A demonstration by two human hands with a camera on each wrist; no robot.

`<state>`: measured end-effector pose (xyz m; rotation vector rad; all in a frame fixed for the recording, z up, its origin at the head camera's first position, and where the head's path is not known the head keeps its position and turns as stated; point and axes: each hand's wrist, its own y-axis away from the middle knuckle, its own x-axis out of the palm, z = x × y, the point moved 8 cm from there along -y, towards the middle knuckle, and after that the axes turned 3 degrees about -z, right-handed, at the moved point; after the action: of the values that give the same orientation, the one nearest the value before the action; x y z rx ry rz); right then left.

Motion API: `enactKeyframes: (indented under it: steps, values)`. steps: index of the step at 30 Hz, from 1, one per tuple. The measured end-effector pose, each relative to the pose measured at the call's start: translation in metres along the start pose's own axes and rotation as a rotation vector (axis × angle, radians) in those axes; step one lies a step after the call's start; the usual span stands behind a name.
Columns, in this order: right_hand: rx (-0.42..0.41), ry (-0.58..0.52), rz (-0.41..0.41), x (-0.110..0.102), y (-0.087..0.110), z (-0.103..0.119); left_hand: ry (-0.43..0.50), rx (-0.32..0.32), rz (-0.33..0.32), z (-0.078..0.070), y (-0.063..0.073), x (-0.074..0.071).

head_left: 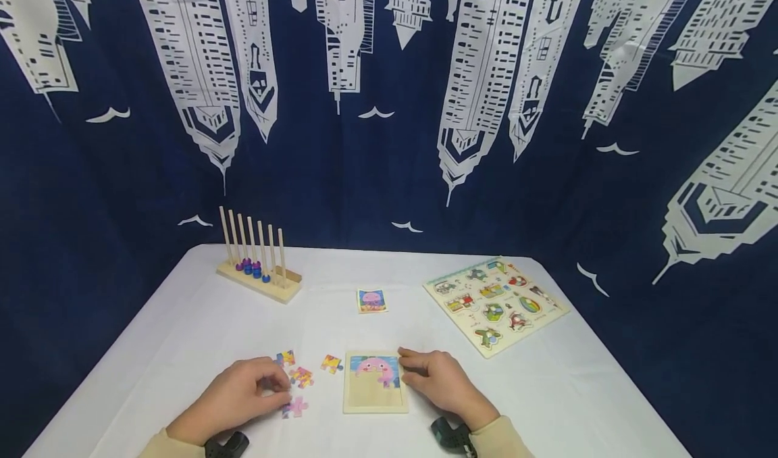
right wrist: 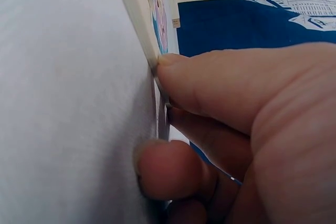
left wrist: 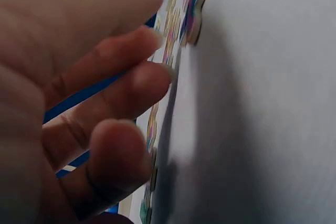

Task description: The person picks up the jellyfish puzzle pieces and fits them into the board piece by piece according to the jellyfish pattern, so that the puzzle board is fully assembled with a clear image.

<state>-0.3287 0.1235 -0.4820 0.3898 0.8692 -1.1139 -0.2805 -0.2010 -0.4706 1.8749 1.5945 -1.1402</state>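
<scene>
My left hand (head_left: 246,394) hovers low over the loose jigsaw pieces, fingers bent and apart, with nothing between them. Beside its fingertips lies a pink and blue puzzle piece (head_left: 296,407), which also shows near the thumb (left wrist: 195,9) in the left wrist view. A pink and yellow piece (head_left: 301,377) and a yellow and blue piece (head_left: 286,358) lie just beyond. My right hand (head_left: 444,384) touches the right edge of the wooden puzzle board (head_left: 367,404) with its fingertips. Joined pieces showing a pink animal (head_left: 372,367) fill the board's upper part; its lower left is bare wood.
Another yellow piece (head_left: 331,363) lies left of the board. Behind it is a small picture card (head_left: 372,300). A wooden peg rack (head_left: 260,282) with blue and purple beads stands back left. A wooden picture board (head_left: 495,302) lies back right on the white table (head_left: 516,431).
</scene>
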Motion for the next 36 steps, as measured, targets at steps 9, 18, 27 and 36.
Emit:
enactKeyframes:
  steps: [9,18,27,36]
  values:
    - [0.007,-0.021,0.009,0.002,0.001,0.0,0.112,0.131,0.133,-0.007,0.003,0.011]
    - [-0.009,-0.014,0.008,0.004,0.003,0.002,0.182,0.132,0.184,-0.007,0.007,0.015]
    - [-0.001,-0.006,0.002,0.003,0.002,0.002,0.179,0.156,0.169,-0.009,0.007,0.015]
    - [-0.004,-0.002,0.0,0.002,0.001,0.001,0.153,0.07,0.065,-0.008,0.003,0.007]
